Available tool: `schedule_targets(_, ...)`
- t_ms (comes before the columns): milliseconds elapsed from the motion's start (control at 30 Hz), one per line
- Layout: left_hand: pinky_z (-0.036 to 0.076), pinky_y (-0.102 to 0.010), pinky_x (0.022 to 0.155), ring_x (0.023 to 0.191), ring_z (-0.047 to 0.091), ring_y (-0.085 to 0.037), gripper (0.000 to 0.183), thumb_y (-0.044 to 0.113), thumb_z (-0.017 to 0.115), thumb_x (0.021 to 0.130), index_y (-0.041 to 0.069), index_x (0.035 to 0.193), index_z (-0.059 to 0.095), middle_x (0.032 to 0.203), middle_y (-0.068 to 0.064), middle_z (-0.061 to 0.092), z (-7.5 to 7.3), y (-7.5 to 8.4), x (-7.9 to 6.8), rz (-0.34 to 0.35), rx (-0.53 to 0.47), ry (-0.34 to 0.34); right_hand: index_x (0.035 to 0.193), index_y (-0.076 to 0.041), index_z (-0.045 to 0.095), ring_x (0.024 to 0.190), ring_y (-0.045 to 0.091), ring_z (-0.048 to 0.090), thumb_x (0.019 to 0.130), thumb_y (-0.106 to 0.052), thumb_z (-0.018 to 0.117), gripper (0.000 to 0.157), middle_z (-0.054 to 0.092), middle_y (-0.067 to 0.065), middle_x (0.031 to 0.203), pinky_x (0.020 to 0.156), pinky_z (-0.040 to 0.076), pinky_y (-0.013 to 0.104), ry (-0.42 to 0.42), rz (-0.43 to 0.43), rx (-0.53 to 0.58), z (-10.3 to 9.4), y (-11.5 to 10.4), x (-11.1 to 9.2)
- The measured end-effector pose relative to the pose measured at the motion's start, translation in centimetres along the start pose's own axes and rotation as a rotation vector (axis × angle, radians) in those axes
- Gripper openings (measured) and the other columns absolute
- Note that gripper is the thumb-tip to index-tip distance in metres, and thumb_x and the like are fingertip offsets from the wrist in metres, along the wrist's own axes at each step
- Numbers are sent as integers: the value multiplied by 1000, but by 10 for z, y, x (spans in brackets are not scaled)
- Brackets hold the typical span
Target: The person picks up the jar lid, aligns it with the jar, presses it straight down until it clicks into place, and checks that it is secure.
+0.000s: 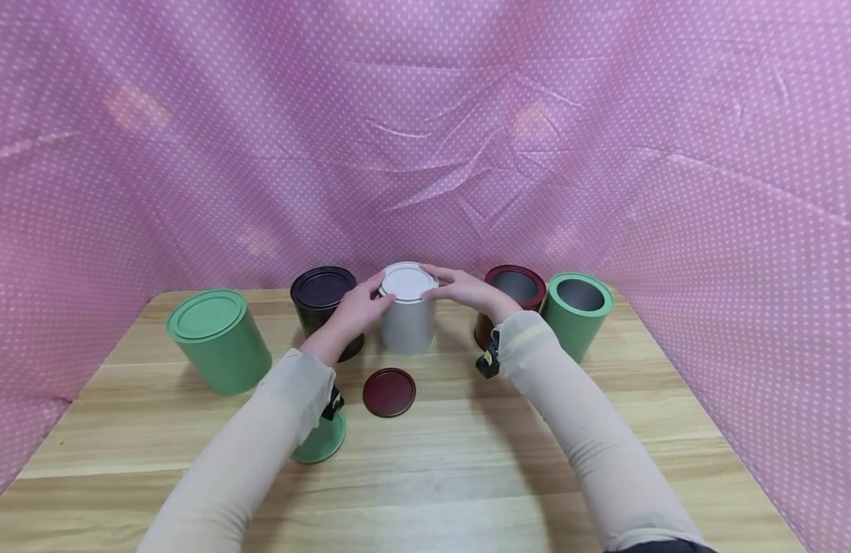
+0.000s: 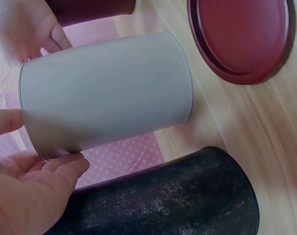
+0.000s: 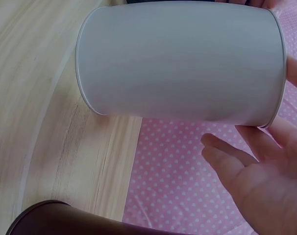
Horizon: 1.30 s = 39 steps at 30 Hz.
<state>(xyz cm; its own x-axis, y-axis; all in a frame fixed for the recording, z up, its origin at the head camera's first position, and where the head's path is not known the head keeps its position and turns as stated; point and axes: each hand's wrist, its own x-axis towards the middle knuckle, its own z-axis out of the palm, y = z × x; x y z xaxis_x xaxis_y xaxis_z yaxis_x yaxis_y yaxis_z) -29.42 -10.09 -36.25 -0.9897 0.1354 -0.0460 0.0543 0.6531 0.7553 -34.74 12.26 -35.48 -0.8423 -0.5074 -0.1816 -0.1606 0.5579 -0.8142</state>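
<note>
A white can (image 1: pixel 408 326) with its white lid (image 1: pixel 408 282) on stands upright near the table's back edge. My left hand (image 1: pixel 363 307) holds the top rim from the left, thumb at the front; in the left wrist view its fingertips (image 2: pixel 72 164) lie against the can's side. From the right, my right hand (image 1: pixel 465 292) holds the same rim between thumb and index finger, while other fingers (image 3: pixel 227 154) extend free of the side. A dark lidded can (image 1: pixel 323 296) stands close behind the left hand, and an open dark red can (image 1: pixel 514 286) beside the right wrist.
A green lidded can (image 1: pixel 221 346) stands at the left, an open green can (image 1: pixel 577 319) at the right. A dark red lid (image 1: pixel 389 392) and a green lid (image 1: pixel 322 442), partly under the left sleeve, lie on the wooden table (image 1: pixel 432 476). Pink dotted cloth (image 1: pixel 425 153) hangs behind and at both sides.
</note>
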Motion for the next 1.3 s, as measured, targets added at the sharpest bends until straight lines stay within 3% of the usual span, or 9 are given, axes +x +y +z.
schedule_targets(233, 24, -44, 119, 145, 28, -31, 69, 39, 45, 101, 16, 157, 11, 160, -12, 22, -1, -3, -1, 47, 36, -17, 154, -29, 27, 143, 27, 32, 91, -39, 64, 74, 31, 5, 158, 117, 26, 50, 41, -41, 28, 5, 1, -1)
schedule_targets(367, 19, -50, 120, 147, 20, -35, 77, 43, 44, 101, 16, 157, -1, 161, -16, 16, -2, -6, -5, 69, 45, -21, 157, -27, 14, 146, 27, 26, 92, -41, 63, 83, 23, 8, 161, 118, 23, 48, 69, -66, 52, 9, 4, -4)
schedule_targets(600, 19, -51, 119, 148, 17, -35, 83, 44, 49, 99, 10, 156, 0, 162, -16, 10, 0, -12, -16, 118, 77, -31, 157, -19, 3, 151, 26, 6, 95, -34, 62, 88, -2, 6, 164, 120, 18, 50, 94, -162, 44, 14, 10, -12)
schedule_targets(900, 20, -53, 118, 146, 20, -39, 82, 40, 53, 99, 9, 156, 3, 160, -22, 16, 9, -16, -32, 125, 95, -46, 157, -15, 2, 151, 25, -1, 93, -30, 65, 91, -3, 7, 164, 121, 16, 49, 177, -227, -16, 25, 12, -27)
schedule_targets(1033, 19, -52, 119, 147, 19, -37, 80, 39, 53, 99, 7, 156, 7, 160, -21, 16, 13, -18, -44, 147, 128, -21, 157, -20, 2, 151, 23, -4, 91, -36, 68, 95, -6, 2, 164, 121, 10, 51, 187, -204, -53, 32, 16, -35)
schedule_targets(1300, 20, -54, 118, 147, 18, -38, 80, 35, 56, 98, 9, 156, 8, 161, -20, 14, 14, -29, -60, 183, 159, -55, 157, -17, -4, 150, 31, -2, 89, -35, 69, 101, -9, 8, 163, 120, 10, 53, 161, -155, -166, 46, 26, -49)
